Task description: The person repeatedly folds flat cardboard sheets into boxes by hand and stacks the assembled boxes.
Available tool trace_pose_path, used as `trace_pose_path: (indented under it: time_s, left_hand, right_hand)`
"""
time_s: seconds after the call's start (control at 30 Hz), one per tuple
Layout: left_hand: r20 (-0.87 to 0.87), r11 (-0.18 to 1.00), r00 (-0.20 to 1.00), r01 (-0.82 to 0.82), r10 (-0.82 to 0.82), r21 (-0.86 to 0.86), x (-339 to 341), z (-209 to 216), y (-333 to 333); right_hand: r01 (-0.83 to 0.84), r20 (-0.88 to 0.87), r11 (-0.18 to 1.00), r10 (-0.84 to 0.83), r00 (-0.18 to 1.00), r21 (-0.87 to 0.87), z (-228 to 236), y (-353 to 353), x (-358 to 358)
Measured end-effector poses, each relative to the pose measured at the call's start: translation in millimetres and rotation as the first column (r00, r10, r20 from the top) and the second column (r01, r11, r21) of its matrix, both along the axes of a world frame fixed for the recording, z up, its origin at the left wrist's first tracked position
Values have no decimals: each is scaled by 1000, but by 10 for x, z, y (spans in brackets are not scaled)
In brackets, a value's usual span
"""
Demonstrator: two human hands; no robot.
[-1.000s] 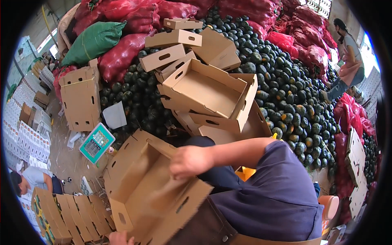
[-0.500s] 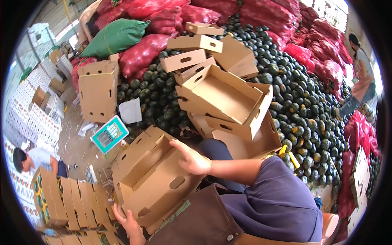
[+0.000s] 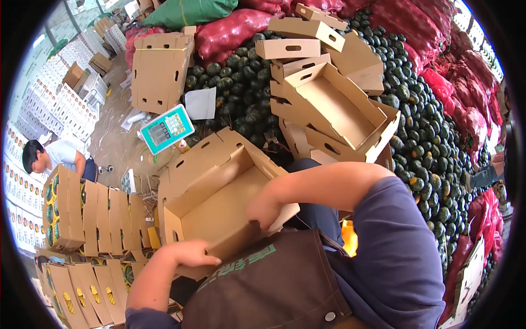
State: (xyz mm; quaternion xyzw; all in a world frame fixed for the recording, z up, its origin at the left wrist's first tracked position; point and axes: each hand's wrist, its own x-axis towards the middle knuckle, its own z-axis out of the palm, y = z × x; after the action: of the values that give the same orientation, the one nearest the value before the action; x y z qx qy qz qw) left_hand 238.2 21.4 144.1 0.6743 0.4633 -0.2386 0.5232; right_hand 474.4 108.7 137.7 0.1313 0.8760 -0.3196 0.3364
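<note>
An open brown cardboard box tilts in front of my lap, and its bare bottom shows. With the thumb on the outside, my left hand grips the near wall at its left end. My right hand is closed over the same wall further right, its fingers bent down inside and partly hidden. A large cardboard flap stands along the box's far left side. My brown apron lies close behind the near wall.
Empty cardboard boxes are stacked ahead to the right, against a heap of dark green squashes. A teal scale display stands beyond the box. Packed boxes line the left, near another person. Red mesh sacks lie behind.
The near wall of the box has been raised, opening up the inside. My right hand has moved from the far edge onto this wall, and my left hand now grips it too.
</note>
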Motion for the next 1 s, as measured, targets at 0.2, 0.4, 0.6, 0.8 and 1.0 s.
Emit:
trace_pose_path:
  time_s: [0.2, 0.4, 0.6, 0.8, 1.0]
  left_hand:
    - [653, 120, 706, -699, 276, 705, -440, 297, -224]
    - [18, 497, 695, -531, 719, 686, -1025, -629, -596]
    - [-72, 585, 723, -491, 687, 645, -984, -689, -387]
    - [-131, 687, 762, -478, 635, 547, -1167, -868, -157]
    - [-164, 686, 740, -485, 652, 542, -1116, -744, -172]
  right_hand:
    - [496, -311, 700, -388, 868, 514, 925, -75, 1156]
    - [853, -588, 21, -716, 377, 522, 663, 300, 2124]
    - [764, -838, -345, -243, 489, 545, 232, 496, 2127]
    - [573, -162, 730, -557, 815, 372, -856, 783, 968]
    - [565, -43, 736, -595, 803, 373, -774, 693, 675]
